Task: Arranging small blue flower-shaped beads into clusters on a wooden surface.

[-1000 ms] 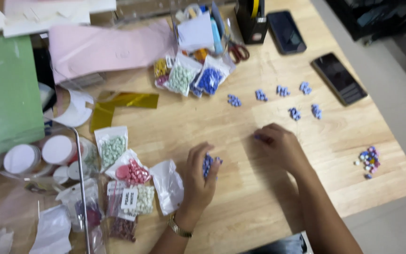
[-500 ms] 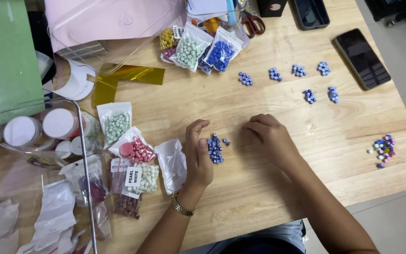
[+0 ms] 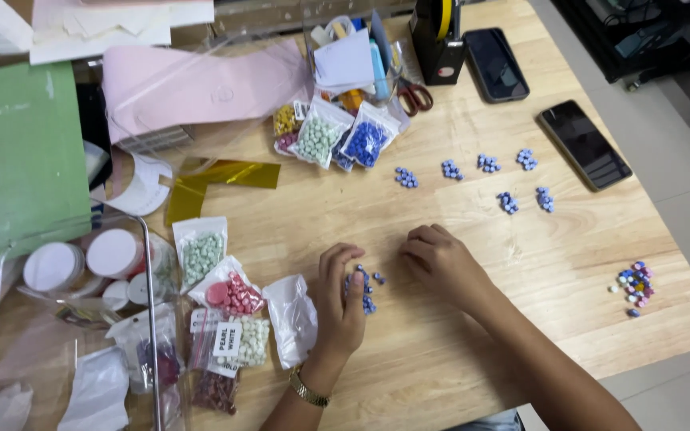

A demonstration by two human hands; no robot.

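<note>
Wooden tabletop (image 3: 457, 335) is stretching out under both my hands, crowded on my left side and barer on my right. I am cupping my left hand (image 3: 339, 299), fingers curved and loosely open, against a small heap of blue beads (image 3: 363, 287) that is lying just to its right, touching my fingertips. I am curling my right hand (image 3: 441, 263) into a loose fist just beyond the heap; whether it is pinching a bead I cannot tell, since the knuckles are hiding the fingertips. Farther out from my right hand, six little blue clusters (image 3: 485, 177) are sitting in two rows, well apart from each other. Just left of my left hand an emptied clear bag (image 3: 293, 318) is lying flat, with more bead bags (image 3: 229, 295) beside it. To do this well, I judge I should be keeping the left hand as a wall so nothing rolls, and drawing off only a few beads at a time, sliding rather than lifting them.
</note>
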